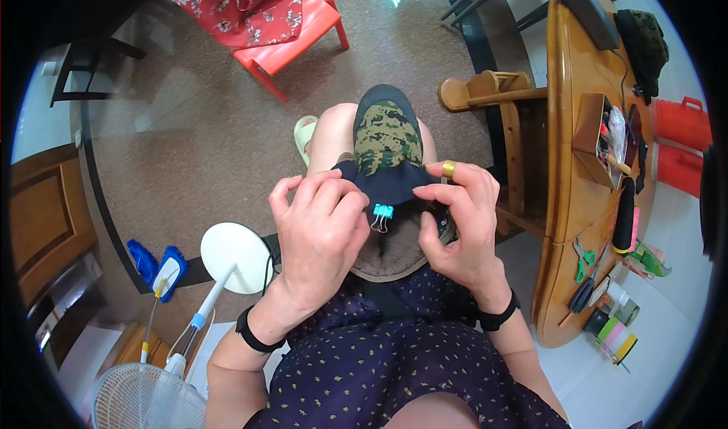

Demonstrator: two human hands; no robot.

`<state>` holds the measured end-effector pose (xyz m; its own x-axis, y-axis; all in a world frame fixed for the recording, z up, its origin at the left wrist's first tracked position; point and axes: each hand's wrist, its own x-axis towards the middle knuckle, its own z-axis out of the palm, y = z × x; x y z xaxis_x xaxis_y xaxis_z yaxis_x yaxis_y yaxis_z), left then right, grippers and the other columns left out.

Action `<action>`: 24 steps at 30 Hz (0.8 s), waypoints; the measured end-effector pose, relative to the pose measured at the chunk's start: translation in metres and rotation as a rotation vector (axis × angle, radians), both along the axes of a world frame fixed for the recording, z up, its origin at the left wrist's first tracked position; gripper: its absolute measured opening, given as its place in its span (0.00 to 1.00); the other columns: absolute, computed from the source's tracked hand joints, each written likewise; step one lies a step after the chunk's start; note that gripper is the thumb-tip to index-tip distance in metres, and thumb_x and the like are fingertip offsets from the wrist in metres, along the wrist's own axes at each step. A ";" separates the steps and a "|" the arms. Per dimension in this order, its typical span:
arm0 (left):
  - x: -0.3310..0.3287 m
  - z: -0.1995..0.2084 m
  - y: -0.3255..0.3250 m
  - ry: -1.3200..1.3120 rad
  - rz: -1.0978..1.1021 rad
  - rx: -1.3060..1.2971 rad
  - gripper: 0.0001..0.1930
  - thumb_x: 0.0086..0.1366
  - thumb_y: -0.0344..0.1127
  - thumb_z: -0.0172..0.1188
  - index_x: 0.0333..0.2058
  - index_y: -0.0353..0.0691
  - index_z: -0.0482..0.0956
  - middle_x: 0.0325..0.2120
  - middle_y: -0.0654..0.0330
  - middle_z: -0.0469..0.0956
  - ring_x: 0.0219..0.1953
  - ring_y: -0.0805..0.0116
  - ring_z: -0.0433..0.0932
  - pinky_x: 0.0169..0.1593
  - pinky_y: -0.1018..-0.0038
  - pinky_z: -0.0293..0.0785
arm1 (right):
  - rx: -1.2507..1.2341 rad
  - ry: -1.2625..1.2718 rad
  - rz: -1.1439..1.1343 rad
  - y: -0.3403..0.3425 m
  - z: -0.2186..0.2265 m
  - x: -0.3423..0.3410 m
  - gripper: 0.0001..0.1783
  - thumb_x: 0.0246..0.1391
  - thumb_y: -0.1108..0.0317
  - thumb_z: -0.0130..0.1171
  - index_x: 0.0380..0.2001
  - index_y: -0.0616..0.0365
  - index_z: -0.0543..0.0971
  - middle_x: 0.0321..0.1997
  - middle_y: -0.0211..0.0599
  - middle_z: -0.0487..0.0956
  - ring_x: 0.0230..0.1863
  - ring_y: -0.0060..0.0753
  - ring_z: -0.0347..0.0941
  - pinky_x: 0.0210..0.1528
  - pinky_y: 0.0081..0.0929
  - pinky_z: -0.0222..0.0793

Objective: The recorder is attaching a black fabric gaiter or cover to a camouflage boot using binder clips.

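A camouflage shoe (388, 129) with a black toe rim lies lengthwise on my lap, toe pointing away. A turquoise binder clip (383, 212) is fixed to the edge of its black fabric. Below the clip shows a rounded brown, fuzzy-looking part (383, 261) with a tan rim. My left hand (322, 220) is closed, its curled fingers gripping the black fabric's left side. My right hand (461, 217) grips the right side with bent fingers, the thumb lower down. What lies under the fingertips is partly hidden.
To the right stands a wooden table (565, 164) with an open box of tools (603, 137), green scissors (584, 262) and spools of tape (614, 338). A wooden chair (512, 148) is beside it. A red stool (303, 35) stands ahead; a fan (148, 399) and mop (168, 273) stand left.
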<state>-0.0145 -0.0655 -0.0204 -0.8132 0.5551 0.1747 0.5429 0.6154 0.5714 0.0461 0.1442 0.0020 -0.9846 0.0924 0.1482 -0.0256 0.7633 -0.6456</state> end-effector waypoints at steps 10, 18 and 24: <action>-0.006 0.001 -0.007 -0.100 -0.003 0.069 0.14 0.52 0.26 0.71 0.39 0.43 0.82 0.38 0.63 0.82 0.54 0.60 0.81 0.60 0.59 0.61 | 0.154 0.036 0.292 0.009 -0.008 -0.022 0.12 0.48 0.67 0.75 0.38 0.45 0.87 0.44 0.23 0.81 0.54 0.33 0.76 0.67 0.51 0.58; 0.010 0.008 -0.003 -0.042 0.049 0.185 0.30 0.45 0.40 0.83 0.48 0.45 0.82 0.44 0.61 0.81 0.52 0.59 0.79 0.60 0.56 0.61 | 0.103 0.038 0.255 0.005 -0.017 -0.020 0.12 0.46 0.69 0.74 0.36 0.47 0.84 0.42 0.25 0.82 0.53 0.35 0.77 0.67 0.52 0.60; 0.007 -0.001 -0.002 0.066 0.006 0.178 0.19 0.50 0.38 0.81 0.41 0.45 0.85 0.36 0.65 0.82 0.48 0.62 0.81 0.59 0.56 0.61 | 0.077 0.002 0.246 0.001 -0.012 -0.023 0.12 0.46 0.70 0.74 0.36 0.48 0.84 0.41 0.26 0.81 0.52 0.34 0.77 0.68 0.51 0.58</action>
